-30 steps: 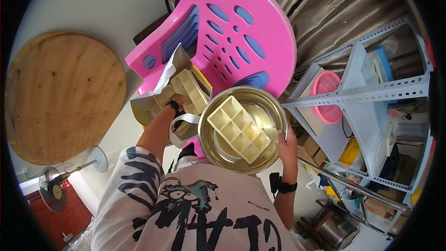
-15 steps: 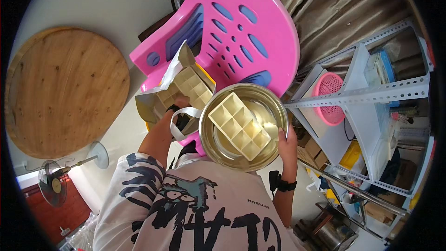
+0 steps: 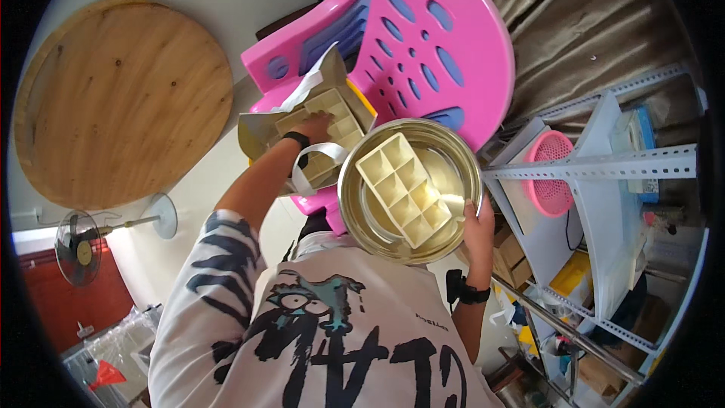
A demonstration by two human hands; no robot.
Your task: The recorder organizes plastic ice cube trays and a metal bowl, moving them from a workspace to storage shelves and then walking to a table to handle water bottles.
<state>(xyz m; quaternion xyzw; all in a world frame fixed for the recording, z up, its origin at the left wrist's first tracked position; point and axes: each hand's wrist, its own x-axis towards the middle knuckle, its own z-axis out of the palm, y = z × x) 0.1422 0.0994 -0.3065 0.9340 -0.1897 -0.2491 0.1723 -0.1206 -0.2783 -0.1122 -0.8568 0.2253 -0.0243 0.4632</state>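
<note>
My right hand [image 3: 479, 230] grips the right rim of a round, shiny steel basin [image 3: 351, 215], thumb over the edge. Inside the basin lies a cream divided tray [image 3: 406, 190] with several square compartments, set at a slant. To the left, my left hand [image 3: 319, 127] reaches into an open paper bag [image 3: 260, 130] with a white ribbon handle [image 3: 321, 149]. Its fingers are spread over a second cream divided tray [image 3: 347, 130] in the bag; the fingertips are partly hidden among the compartments. The bag rests against the pink plastic chair [image 3: 476, 53].
A round wooden tabletop [image 3: 124, 106] leans on the wall at left, above a fan [image 3: 79, 248]. On the right stands a white metal shelf [image 3: 604, 166] holding a pink mesh basket [image 3: 550, 174]. A brown curtain [image 3: 581, 23] hangs behind it.
My left hand has moved farther up and right across the tray in the bag, its fingers now spread. My right hand keeps the basin's rim. The whole view has shifted slightly.
</note>
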